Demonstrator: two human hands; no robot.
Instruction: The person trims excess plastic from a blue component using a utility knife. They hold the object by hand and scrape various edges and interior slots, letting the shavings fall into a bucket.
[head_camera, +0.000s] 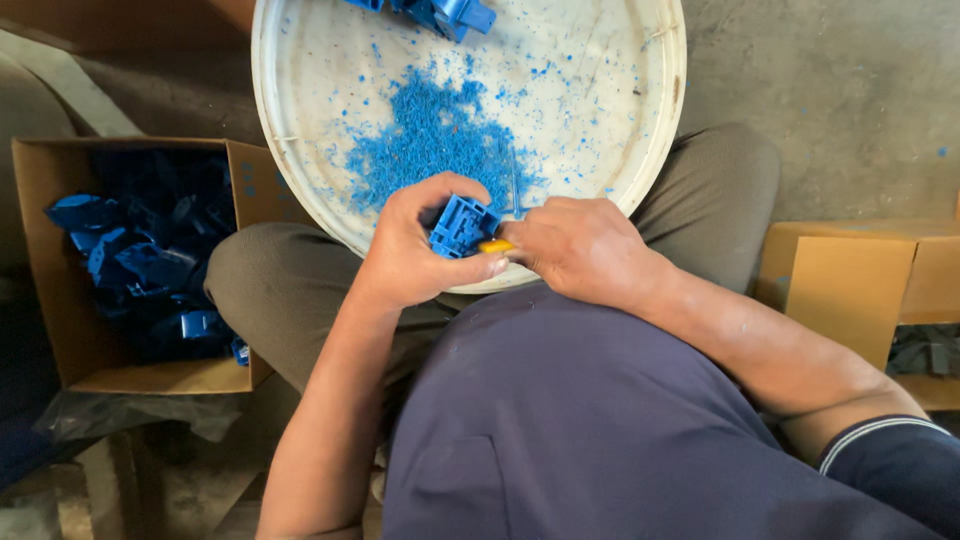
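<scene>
My left hand (415, 250) is clamped around a blue part (462, 226) held over my lap, at the near rim of the tray (660, 120). My right hand (580, 245) is closed on a yellow tool (496, 245), tip against the part. Looks like the trimming step; next move needs a steady short scrape. Shavings (430, 140) piled mid-tray, more parts (440, 12) at far edge. Box (60, 260) of blue parts left, another box (850, 280) right.

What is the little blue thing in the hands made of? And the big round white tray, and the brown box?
The blue part looks like hard moulded plastic: sharp ribs, slight shine. The white tray seems plastic too, smooth and scuffed, dusted with blue shavings. The brown box looks like matte cardboard with folded flaps.
</scene>
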